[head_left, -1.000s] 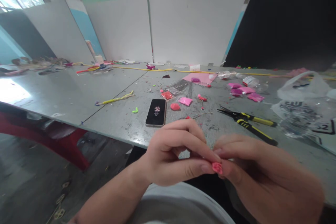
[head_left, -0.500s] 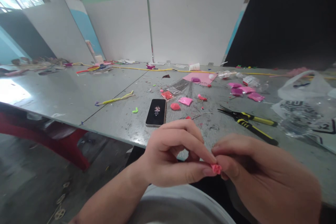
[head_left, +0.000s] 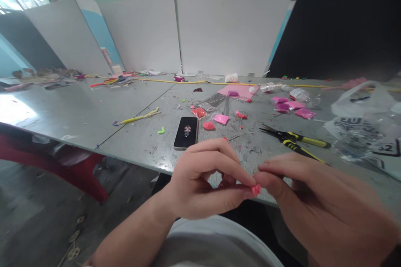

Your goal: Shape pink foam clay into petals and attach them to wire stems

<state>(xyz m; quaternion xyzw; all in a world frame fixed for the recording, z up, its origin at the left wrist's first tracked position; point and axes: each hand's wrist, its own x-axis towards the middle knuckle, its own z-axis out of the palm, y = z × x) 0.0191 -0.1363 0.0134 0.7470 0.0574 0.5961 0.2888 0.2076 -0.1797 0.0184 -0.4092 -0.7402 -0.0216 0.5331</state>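
Observation:
A small pink clay piece [head_left: 256, 189] is pinched between the fingertips of both my hands, held just in front of the near edge of the grey table [head_left: 94, 117]. My left hand [head_left: 203, 183] grips it with thumb and forefinger from the left. My right hand [head_left: 319, 208] presses on it from the right with thumb and fingers closed. Most of the clay piece is hidden by the fingers.
On the table beyond my hands lie a black phone [head_left: 186, 132], yellow-handled pliers [head_left: 294, 139], pink and red clay lumps and small packets [head_left: 221, 119], a pink sheet [head_left: 238, 91], a green clay bit [head_left: 161, 131] and a plastic bag [head_left: 363, 125] at the right. White boards stand behind.
Both hands have risen slightly and turned the clay piece between the fingertips; less of it shows now. The view tilted a little.

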